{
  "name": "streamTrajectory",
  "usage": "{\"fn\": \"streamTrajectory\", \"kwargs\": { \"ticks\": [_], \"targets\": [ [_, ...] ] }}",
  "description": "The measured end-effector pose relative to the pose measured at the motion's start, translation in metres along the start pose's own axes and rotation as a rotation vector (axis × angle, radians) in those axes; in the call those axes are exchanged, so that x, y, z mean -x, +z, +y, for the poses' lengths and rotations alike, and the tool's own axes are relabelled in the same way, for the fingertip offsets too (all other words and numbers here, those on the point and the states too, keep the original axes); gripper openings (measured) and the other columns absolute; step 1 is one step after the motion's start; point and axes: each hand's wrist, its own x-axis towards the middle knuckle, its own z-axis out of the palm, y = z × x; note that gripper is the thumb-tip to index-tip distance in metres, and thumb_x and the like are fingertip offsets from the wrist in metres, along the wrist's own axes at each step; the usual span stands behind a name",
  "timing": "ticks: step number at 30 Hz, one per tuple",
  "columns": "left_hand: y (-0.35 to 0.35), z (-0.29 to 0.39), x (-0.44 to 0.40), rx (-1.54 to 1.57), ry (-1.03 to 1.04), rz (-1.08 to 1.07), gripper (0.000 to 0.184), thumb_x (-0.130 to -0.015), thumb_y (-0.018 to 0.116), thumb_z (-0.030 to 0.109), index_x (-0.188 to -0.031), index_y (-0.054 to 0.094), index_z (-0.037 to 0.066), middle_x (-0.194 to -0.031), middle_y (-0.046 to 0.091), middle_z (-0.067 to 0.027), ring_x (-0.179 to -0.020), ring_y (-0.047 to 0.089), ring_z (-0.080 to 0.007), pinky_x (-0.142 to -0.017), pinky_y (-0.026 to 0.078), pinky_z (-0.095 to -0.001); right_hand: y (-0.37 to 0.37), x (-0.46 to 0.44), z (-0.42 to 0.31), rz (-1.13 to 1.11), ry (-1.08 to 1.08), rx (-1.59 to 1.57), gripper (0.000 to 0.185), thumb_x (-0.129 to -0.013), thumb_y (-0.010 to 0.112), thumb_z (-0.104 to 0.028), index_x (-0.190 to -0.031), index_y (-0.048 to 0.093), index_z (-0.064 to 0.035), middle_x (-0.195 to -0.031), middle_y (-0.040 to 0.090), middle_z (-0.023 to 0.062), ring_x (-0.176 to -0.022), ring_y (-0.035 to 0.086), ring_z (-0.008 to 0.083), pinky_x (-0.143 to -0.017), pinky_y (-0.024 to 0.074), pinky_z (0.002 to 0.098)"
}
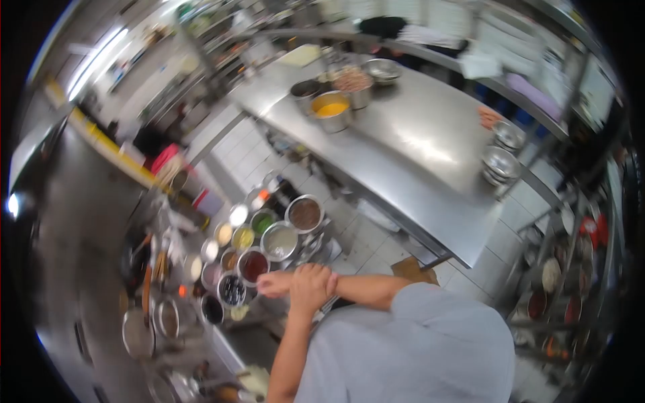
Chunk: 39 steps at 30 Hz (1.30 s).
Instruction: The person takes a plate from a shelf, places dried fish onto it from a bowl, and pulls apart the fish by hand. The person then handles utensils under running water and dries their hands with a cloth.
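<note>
Left hand: wrapping round the wrist end of the right forearm, fingers folding over it from above; grasping nothing else that is showing.

Right hand: extending beyond that grip, pointing toward the containers; its fingers appearing bunched at the tip, though blur is hiding whether they are clenching or hanging loose; whether anything is sitting inside it, cannot tell.

Grey sleeve: covering the upper right arm, the forearm below it showing bare.

Container of dark red sauce: standing nearest to the right hand, just beyond its fingertips; contact with the rim, cannot tell.

Container of dark pieces: standing beside the red one, near the right hand.

Container of black contents: standing next in line, toward the bottom of the view.

Container of pale liquid: standing on the other side of the red one, its rim reaching close.

Container of brown contents: standing beyond the pale one.

Container of green contents and container of yellow contents: standing side by side within the same cluster.

Steel tabletop: stretching across the upper right, well apart from both hands; carrying a pot of orange-yellow contents and several metal bowls.
</note>
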Motion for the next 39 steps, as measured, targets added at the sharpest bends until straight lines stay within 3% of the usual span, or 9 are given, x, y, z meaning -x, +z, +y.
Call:
{"fn": "streamTrajectory", "kwargs": {
  "ticks": [4,7,13,15,20,23,27,32,39],
  "targets": [
    [0.017,-0.056,0.046,0.358,-0.548,0.054,0.027,-0.091,0.054,0.030,-0.092,0.065,0.005,-0.099,0.067,-0.0095,-0.099,0.061,-0.0284,-0.084,0.048,-0.0372,-0.016,0.014,0.120,-0.121,-0.697,0.592,0.026,-0.085,0.058,-0.028,-0.096,0.064,-0.0048,-0.082,0.069,0.0092,-0.072,0.066,0.0164,-0.066,0.0508,0.0330],
    [0.027,-0.077,0.072,1.285,-0.796,0.169,0.034,-0.095,0.048,0.033,-0.099,0.063,0.003,-0.110,0.066,-0.0122,-0.106,0.059,-0.0256,-0.086,0.048,-0.0370,-0.012,0.039,0.006,-0.352,-0.208,0.840,0.026,-0.086,0.056,-0.024,-0.096,0.068,-0.0031,-0.087,0.070,0.0110,-0.077,0.067,0.0172,-0.076,0.0505,0.0308],
    [0.035,-0.081,0.081,1.860,-0.702,0.365,0.038,-0.100,0.037,0.031,-0.121,0.050,0.002,-0.133,0.049,-0.0162,-0.116,0.052,-0.0286,-0.104,0.040,-0.0383,-0.005,0.024,-0.044,-0.502,0.357,-0.442,0.032,-0.088,0.055,-0.017,-0.116,0.058,-0.0026,-0.120,0.058,0.0158,-0.109,0.058,0.0256,-0.092,0.0459,0.0395],
    [0.056,-0.072,0.070,2.285,-0.695,1.036,0.047,-0.097,0.041,0.045,-0.122,0.049,0.005,-0.130,0.049,-0.0166,-0.122,0.047,-0.0324,-0.104,0.039,-0.0448,0.005,0.008,-0.041,-0.302,0.222,-0.614,0.035,-0.089,0.054,-0.018,-0.122,0.055,-0.0044,-0.125,0.055,0.0163,-0.114,0.055,0.0271,-0.095,0.0438,0.0406],
    [0.073,-0.084,0.100,2.108,-0.725,1.304,0.062,-0.096,0.031,0.056,-0.135,0.041,0.008,-0.134,0.047,-0.0129,-0.128,0.041,-0.0304,-0.110,0.031,-0.0460,0.023,-0.002,-0.021,-0.258,-0.710,0.486,0.049,-0.091,0.055,-0.021,-0.138,0.045,-0.0120,-0.140,0.043,0.0159,-0.130,0.041,0.0334,-0.105,0.0334,0.0470],
    [0.035,-0.077,0.121,1.946,-0.938,1.256,0.060,-0.099,0.027,0.052,-0.137,0.038,0.007,-0.134,0.047,-0.0110,-0.128,0.041,-0.0275,-0.109,0.031,-0.0421,-0.001,0.003,-0.004,-0.290,-0.708,0.740,0.050,-0.089,0.058,-0.020,-0.137,0.046,-0.0132,-0.144,0.041,0.0127,-0.133,0.037,0.0338,-0.107,0.0316,0.0463],
    [0.035,-0.051,0.123,2.058,-1.025,1.139,0.069,-0.097,0.026,0.059,-0.141,0.033,0.006,-0.142,0.041,-0.0108,-0.133,0.037,-0.0252,-0.111,0.029,-0.0401,0.009,-0.002,0.057,-0.420,-0.422,0.212,0.046,-0.090,0.056,-0.021,-0.134,0.049,-0.0111,-0.143,0.043,0.0107,-0.138,0.030,0.0325,-0.111,0.0287,0.0417],
    [0.071,-0.016,0.155,1.177,-1.377,0.355,0.039,-0.094,0.056,0.036,-0.116,0.062,0.004,-0.125,0.060,-0.0095,-0.119,0.054,-0.0213,-0.100,0.041,-0.0344,0.017,-0.017,0.154,0.040,0.423,0.136,0.022,-0.098,0.046,-0.028,-0.102,0.049,-0.0063,-0.060,0.060,0.0063,-0.058,0.058,0.0178,-0.047,0.0481,0.0346],
    [0.133,0.004,0.293,0.571,-1.575,0.372,0.032,-0.089,0.061,0.024,-0.114,0.062,0.003,-0.107,0.067,-0.0156,-0.101,0.064,-0.0252,-0.087,0.049,-0.0353,-0.017,-0.067,0.214,0.430,0.803,-0.382,0.023,-0.091,0.056,-0.020,-0.107,0.049,-0.0061,-0.082,0.057,0.0105,-0.055,0.055,0.0176,-0.040,0.0445,0.0320]
  ]
}}
